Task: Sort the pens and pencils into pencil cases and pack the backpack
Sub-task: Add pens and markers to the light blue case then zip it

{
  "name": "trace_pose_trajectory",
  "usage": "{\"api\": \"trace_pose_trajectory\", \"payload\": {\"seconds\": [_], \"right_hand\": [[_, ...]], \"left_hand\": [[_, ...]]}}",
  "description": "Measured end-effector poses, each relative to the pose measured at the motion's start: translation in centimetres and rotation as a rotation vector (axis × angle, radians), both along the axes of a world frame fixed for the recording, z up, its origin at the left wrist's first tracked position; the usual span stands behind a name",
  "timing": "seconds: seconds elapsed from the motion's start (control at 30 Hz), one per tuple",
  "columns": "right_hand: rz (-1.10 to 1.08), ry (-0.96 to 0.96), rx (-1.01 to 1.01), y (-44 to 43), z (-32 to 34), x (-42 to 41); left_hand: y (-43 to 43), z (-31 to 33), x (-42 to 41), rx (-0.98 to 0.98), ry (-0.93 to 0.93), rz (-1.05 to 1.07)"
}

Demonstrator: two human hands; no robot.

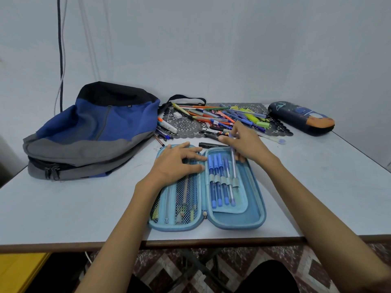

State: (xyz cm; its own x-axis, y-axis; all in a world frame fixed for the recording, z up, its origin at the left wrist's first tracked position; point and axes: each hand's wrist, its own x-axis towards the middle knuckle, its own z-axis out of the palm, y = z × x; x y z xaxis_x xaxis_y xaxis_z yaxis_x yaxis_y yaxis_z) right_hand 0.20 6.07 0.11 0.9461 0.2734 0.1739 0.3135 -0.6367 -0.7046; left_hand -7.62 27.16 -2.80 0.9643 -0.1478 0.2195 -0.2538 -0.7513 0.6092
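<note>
A light blue pencil case (237,220) lies open flat near the table's front edge. Several blue pens (220,187) sit in elastic loops on its right half. My left hand (179,159) rests flat, fingers straight, on the mesh pocket of the left half. My right hand (243,142) pinches a pale pen (233,166) whose lower end sits in the rightmost loop. A heap of loose pens and pencils (222,117) lies behind on a dark lace mat. A blue and grey backpack (91,132) lies at the left. A dark pencil case (302,118), zipped, sits at the far right.
A black pen (211,145) lies just behind the open case. A white eraser (177,115) and a white marker (168,125) lie near the backpack. The table (317,187) stands against a wall; its right edge runs past the dark case.
</note>
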Motion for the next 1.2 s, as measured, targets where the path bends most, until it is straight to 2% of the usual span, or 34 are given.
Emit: {"api": "trace_pose_trajectory", "payload": {"seconds": [0.2,0.4,0.57,0.67,1.2], "right_hand": [[0.039,0.009,-0.211,-0.3,0.1,-0.2],[0.046,0.071,-0.303,-0.1,0.7,-0.3],[0.119,-0.015,-0.333,0.7,1.5,-0.9],[0.203,0.010,-0.363,1.4,1.6,-1.6],[0.192,0.010,-0.397,1.6,2.0,-1.7]], "left_hand": [[0.0,-0.1,0.1,-0.004,0.000,0.000],[0.1,-0.2,0.0,-0.011,0.005,-0.007],[0.1,-0.3,0.3,0.010,-0.008,-0.004],[0.1,-0.3,0.2,0.013,0.001,-0.006],[0.1,-0.2,0.2,0.012,-0.001,-0.006]]}}
